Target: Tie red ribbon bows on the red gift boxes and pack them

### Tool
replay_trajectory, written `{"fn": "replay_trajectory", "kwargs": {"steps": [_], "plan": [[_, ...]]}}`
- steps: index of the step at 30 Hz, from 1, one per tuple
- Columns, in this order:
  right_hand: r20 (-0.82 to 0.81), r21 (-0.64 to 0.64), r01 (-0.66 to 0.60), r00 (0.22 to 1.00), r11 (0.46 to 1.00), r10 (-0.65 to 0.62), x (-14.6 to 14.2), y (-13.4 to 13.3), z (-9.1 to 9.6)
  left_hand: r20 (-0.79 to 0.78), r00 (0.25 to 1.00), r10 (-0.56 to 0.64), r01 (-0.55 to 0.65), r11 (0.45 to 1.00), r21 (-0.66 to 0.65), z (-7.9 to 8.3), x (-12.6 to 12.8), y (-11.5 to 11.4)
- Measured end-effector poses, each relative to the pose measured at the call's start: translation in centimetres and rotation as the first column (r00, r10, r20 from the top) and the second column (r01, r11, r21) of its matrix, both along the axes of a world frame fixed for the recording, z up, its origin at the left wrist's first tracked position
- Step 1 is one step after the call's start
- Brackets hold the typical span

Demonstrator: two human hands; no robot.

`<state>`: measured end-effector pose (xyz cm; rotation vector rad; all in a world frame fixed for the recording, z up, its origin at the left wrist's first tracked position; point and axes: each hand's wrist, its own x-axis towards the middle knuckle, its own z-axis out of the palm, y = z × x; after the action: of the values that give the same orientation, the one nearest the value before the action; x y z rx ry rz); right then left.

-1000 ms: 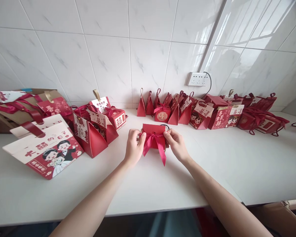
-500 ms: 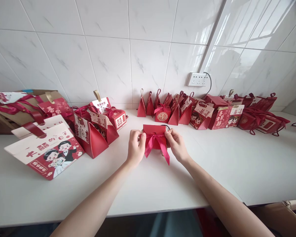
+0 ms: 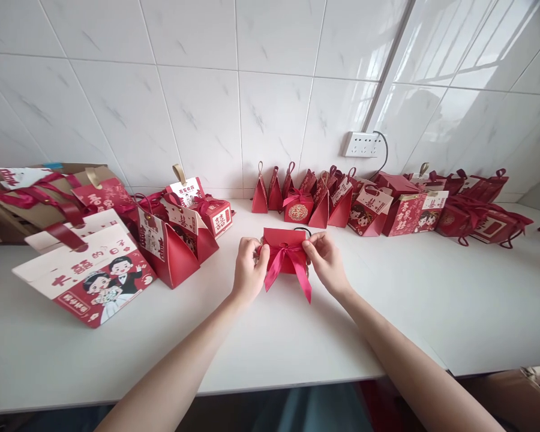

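Observation:
A small red gift box (image 3: 284, 238) with a glossy crimson ribbon bow (image 3: 288, 261) on its front is held over the white counter. Its two ribbon tails hang down in front. My left hand (image 3: 251, 267) grips the box's left side, with the thumb in front and fingers curled behind. On the other side, my right hand (image 3: 324, 264) pinches the right edge between thumb and fingers. A dark cord loop shows behind the box's top right corner. My fingertips behind the box are hidden.
Behind the hands stand several red triangular boxes (image 3: 260, 195). Left are white-and-red handled boxes (image 3: 94, 282) and a brown carton (image 3: 4, 213). More red boxes (image 3: 402, 210) line the right. A power strip (image 3: 363, 144) is on the tiled wall; the counter edge (image 3: 297, 387) lies nearest me.
The whole view shifts slightly, so everything sits a little further right. Both hands keep their hold on the gift box. A small skin-coloured shape appears at the left edge.

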<state>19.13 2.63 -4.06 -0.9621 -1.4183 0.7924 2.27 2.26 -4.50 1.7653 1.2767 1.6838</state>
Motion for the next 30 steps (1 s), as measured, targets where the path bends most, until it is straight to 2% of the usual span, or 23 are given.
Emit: {"fn": "replay_trajectory", "kwargs": {"steps": [2,4,7,9,17,30], "plan": [[0.067,0.11,0.04,0.997,0.993,-0.048,0.2,0.0,0.0,0.013,1.0,0.002,-0.002,1.0,-0.008,0.0,0.0,0.0],[0.188,0.197,0.025,0.98,0.98,-0.063,0.4,0.1,-0.1,0.015,1.0,0.003,-0.003,1.0,-0.011,0.0,0.0,0.0],[0.382,0.23,-0.063,0.924,0.971,-0.031,0.6,0.2,-0.4,0.015,1.0,-0.001,0.001,1.0,-0.025,0.0,0.0,-0.1],[0.442,0.214,-0.104,0.897,0.971,-0.001,0.7,0.4,-0.6,0.023,1.0,-0.016,0.017,0.999,-0.05,0.1,0.0,-0.1],[0.398,0.131,-0.205,0.907,0.97,0.138,1.0,0.6,-0.4,0.039,0.988,-0.15,0.153,0.981,-0.118,0.4,-0.2,-0.5],[0.445,0.032,-0.272,0.865,0.962,0.23,2.7,1.1,-0.3,0.009,0.948,-0.317,0.317,0.946,-0.067,0.1,-1.1,0.1]]}}
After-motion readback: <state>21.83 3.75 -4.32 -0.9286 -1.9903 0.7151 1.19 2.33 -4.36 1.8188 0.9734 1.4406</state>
